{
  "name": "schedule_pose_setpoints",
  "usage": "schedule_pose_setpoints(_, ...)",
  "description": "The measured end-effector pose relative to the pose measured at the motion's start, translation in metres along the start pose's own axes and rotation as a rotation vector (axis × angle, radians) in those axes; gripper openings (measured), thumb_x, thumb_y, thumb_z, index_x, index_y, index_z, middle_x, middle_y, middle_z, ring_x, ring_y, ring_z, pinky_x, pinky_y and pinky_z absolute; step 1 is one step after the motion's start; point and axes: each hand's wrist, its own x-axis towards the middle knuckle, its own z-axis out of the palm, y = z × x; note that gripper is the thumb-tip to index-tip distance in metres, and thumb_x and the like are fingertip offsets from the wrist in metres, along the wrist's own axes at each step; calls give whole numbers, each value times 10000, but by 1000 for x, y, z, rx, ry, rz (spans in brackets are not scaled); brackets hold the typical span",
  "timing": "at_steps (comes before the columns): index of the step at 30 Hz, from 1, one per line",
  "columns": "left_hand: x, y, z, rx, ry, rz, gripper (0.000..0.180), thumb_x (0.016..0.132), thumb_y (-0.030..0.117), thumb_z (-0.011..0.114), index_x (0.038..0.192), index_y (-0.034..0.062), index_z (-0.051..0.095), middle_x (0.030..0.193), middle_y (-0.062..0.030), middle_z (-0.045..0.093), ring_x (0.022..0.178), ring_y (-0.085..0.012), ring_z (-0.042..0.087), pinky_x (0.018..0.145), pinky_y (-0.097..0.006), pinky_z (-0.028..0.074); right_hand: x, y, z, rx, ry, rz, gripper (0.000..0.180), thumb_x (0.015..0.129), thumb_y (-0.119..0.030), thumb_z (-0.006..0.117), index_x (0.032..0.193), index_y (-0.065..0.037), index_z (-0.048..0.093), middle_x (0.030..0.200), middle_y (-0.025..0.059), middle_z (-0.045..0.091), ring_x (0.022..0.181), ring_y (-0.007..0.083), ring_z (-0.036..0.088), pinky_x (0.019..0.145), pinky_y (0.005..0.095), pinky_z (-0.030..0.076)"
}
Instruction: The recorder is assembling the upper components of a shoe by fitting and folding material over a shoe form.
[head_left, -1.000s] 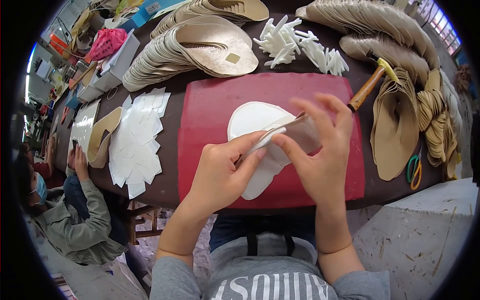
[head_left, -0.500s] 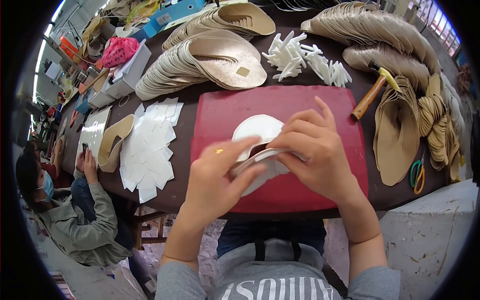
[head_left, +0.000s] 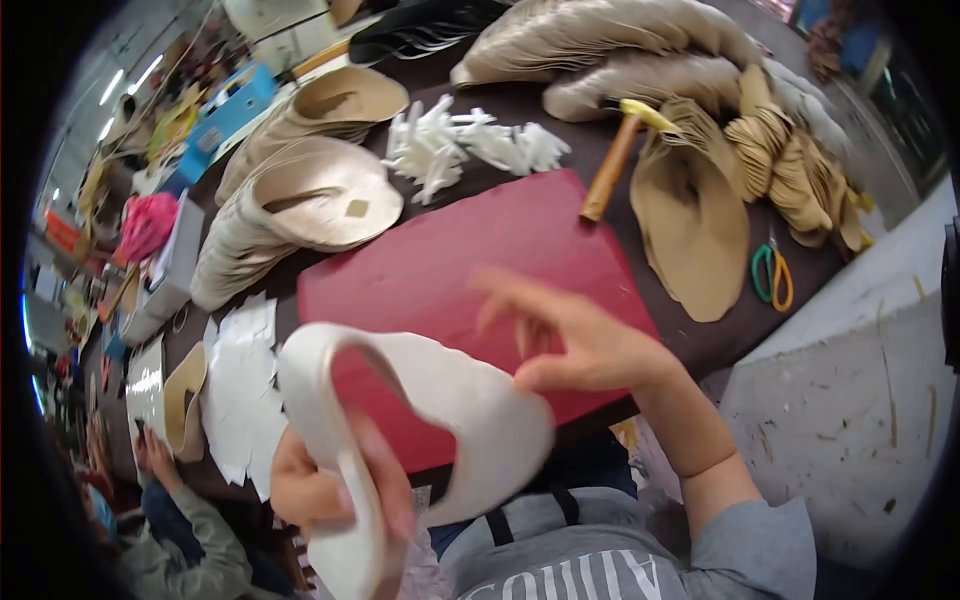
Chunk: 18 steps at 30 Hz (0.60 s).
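Observation:
A white shoe upper is lifted near me, above the front edge of the red mat. Its opening gapes and its two sides curve round. Around its left side are the fingers of my left hand, closed on it and partly hidden behind the band. My right hand hovers over the mat with its fingers spread, somewhat blurred. Its thumb is close to the upper's top edge; I cannot tell whether they touch.
Behind the mat lie white strips and stacked pale uppers. At right are a hammer, tan pieces and scissors. White sheets lie at left, near a seated person.
The white upper has come off the mat towards me and left, opened out in my left hand. My right hand has let go of it. The view has turned and shifted.

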Motion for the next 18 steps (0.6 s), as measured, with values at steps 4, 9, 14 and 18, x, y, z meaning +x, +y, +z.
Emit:
schedule_pose_setpoints(4,58,4,-55,1568,-22,-452,250,782,-69,481,998,-53,606,908,-164,666,707,-293,620,677,-364,496,-57,50,-41,-82,-48,133,146,790,-128,713,862,-2,698,714,0,651,561,106,510,513,229,411)
schedule_pose_setpoints(9,101,-59,-118,2561,255,-207,374,829,58,570,1202,60,540,1256,-152,563,939,-324,601,827,-423,481,-71,73,-35,-810,557,-210,76,796,-56,674,825,14,688,688,51,667,502,130,525,486,246,425)
schedule_pose_setpoints(14,59,-123,-65,2230,-259,265,366,805,121,644,1165,99,586,1270,-113,550,1120,-263,553,976,-428,417,-70,71,-132,-1356,1079,-48,136,763,-115,707,879,-55,670,758,18,624,615,192,546,645,297,440)
schedule_pose_setpoints(18,25,-127,-65,1902,-630,-71,266,799,129,636,1065,119,654,1256,-71,580,1209,-266,512,1053,-458,349,-72,100,-185,-1480,950,-99,106,772,-160,684,835,-79,660,749,24,620,701,206,567,788,326,407)
